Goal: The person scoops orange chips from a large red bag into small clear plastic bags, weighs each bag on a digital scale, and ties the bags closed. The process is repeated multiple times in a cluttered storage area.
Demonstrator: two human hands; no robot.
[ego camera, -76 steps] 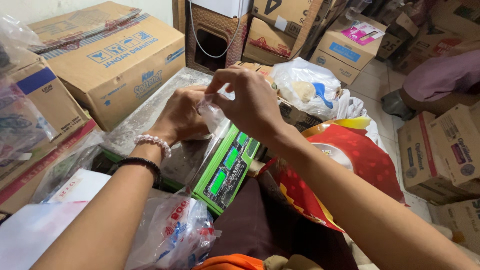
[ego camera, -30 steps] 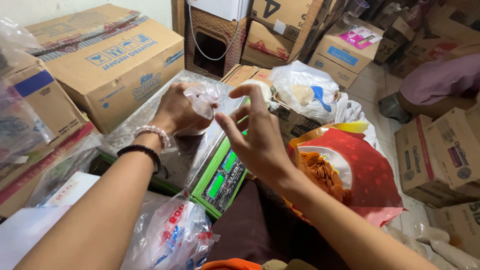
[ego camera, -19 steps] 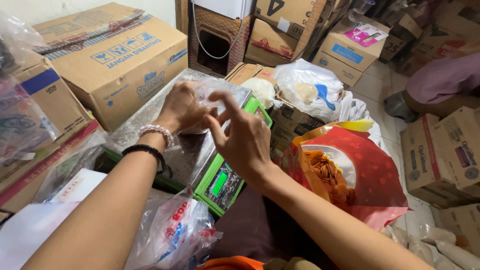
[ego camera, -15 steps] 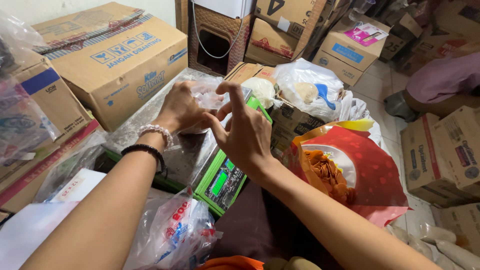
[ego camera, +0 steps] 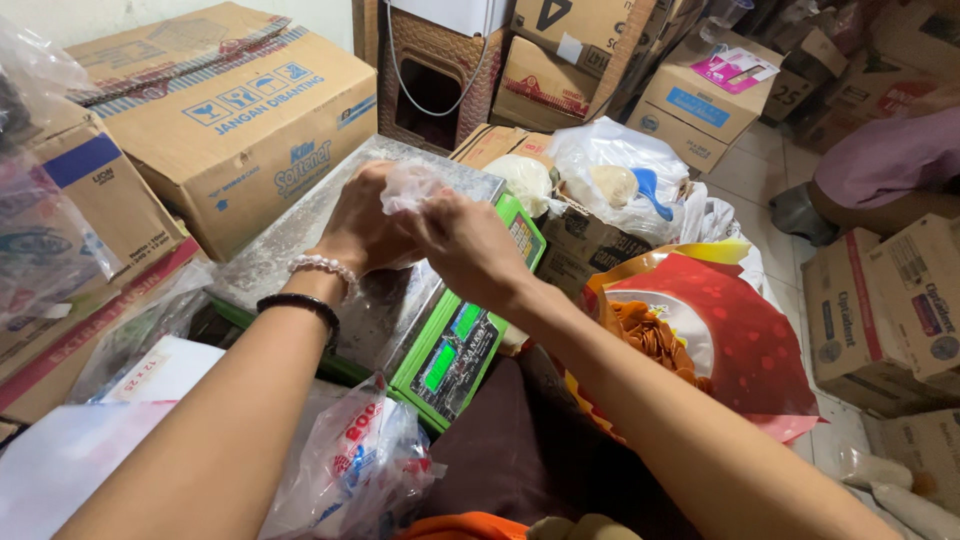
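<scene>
Both my hands meet above the metal tray point(ego camera: 300, 240) of a green weighing scale point(ego camera: 455, 350). My left hand point(ego camera: 362, 222), with a bead bracelet and a black band on the wrist, grips a small clear plastic bag point(ego camera: 405, 183). My right hand point(ego camera: 468, 245) pinches the same bag from the right, fingers closed on its thin film. Whether anything is inside the bag cannot be seen.
A big red sack of orange crackers point(ego camera: 690, 340) stands open to the right. A clear bag holding a blue scoop point(ego camera: 625, 180) lies behind the scale. Cardboard boxes point(ego camera: 235, 110) crowd the left, back and right. A printed plastic bag point(ego camera: 355, 465) lies near me. Someone's sleeve point(ego camera: 885, 165) shows at far right.
My right hand, which hung open in the air beside the scale, has come back left and closed on the clear bag held by my left hand.
</scene>
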